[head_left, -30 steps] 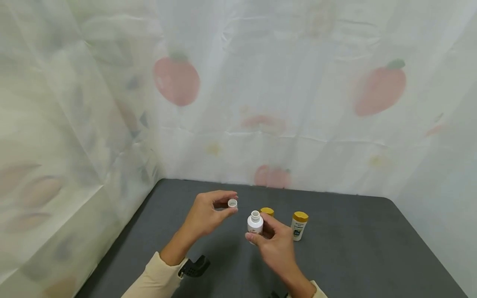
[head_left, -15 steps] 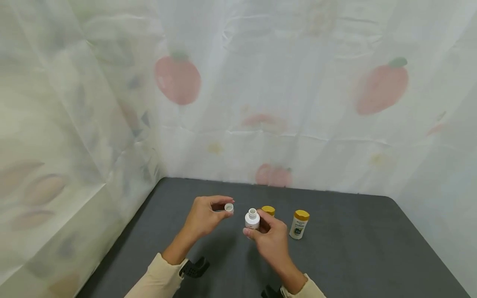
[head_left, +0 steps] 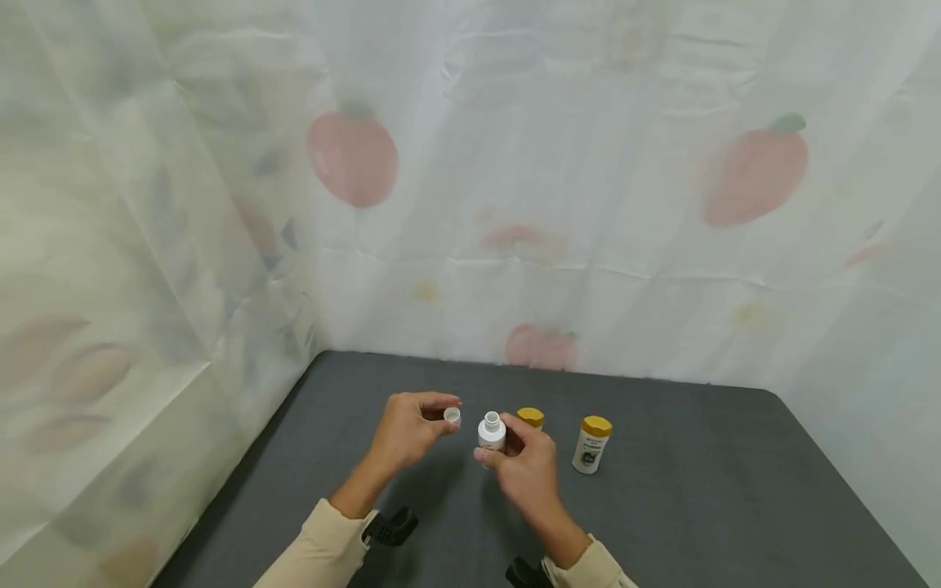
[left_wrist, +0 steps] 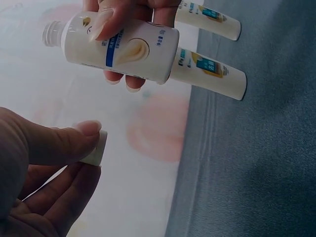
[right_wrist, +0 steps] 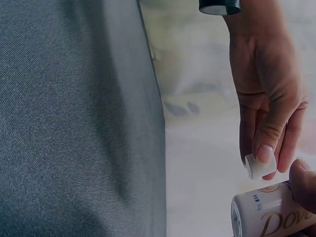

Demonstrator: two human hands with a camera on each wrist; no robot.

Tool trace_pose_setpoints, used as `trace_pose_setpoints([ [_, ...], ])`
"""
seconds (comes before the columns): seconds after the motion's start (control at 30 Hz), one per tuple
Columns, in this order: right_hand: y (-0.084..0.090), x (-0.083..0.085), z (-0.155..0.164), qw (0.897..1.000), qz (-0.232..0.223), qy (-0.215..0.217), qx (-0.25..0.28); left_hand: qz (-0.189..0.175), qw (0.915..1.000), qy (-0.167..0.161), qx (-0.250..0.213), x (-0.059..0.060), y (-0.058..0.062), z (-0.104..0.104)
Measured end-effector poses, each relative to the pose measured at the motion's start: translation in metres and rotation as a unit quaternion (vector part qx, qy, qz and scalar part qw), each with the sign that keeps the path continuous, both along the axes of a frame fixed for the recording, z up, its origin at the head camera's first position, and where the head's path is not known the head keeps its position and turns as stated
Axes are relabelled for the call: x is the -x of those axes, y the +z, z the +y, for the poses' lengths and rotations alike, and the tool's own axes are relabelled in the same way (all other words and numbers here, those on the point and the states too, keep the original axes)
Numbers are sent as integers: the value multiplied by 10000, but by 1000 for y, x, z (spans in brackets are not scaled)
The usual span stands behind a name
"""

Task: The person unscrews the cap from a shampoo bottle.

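Cap and bottle are sitting apart: the left hand is pinching the small round white plastic cap between thumb and fingertips, while the right hand is gripping the small white plastic bottle around its body, threaded neck bare, just above the dark grey tabletop. The two are hovering close together (not touching), so the cap is off and not on the neck. Two white tubes with yellow lids are standing just behind, lids on, untouched.

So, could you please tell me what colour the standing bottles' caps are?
Yellow-gold caps, clearest in the head view.
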State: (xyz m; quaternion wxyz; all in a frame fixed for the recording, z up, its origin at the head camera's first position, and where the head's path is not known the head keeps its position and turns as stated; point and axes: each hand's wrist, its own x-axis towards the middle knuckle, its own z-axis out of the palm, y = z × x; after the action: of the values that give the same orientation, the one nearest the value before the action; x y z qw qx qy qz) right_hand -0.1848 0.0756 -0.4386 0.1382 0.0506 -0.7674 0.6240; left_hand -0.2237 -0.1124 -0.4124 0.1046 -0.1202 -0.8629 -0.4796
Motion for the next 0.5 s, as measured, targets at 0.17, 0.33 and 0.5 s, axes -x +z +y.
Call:
trace_pose_setpoints([
  [0.17,-5,5,-1,10000,-33,-30,40,82,9999,46,76,3,-7,-1],
  [0.33,-8,9,-3,9999,-4,-69,-97,50,9999,122,70,5,-10,-2],
  [0.5,-11,12,-7,9998,47,-135,-169,30,9999,134,75,5,-10,-2],
])
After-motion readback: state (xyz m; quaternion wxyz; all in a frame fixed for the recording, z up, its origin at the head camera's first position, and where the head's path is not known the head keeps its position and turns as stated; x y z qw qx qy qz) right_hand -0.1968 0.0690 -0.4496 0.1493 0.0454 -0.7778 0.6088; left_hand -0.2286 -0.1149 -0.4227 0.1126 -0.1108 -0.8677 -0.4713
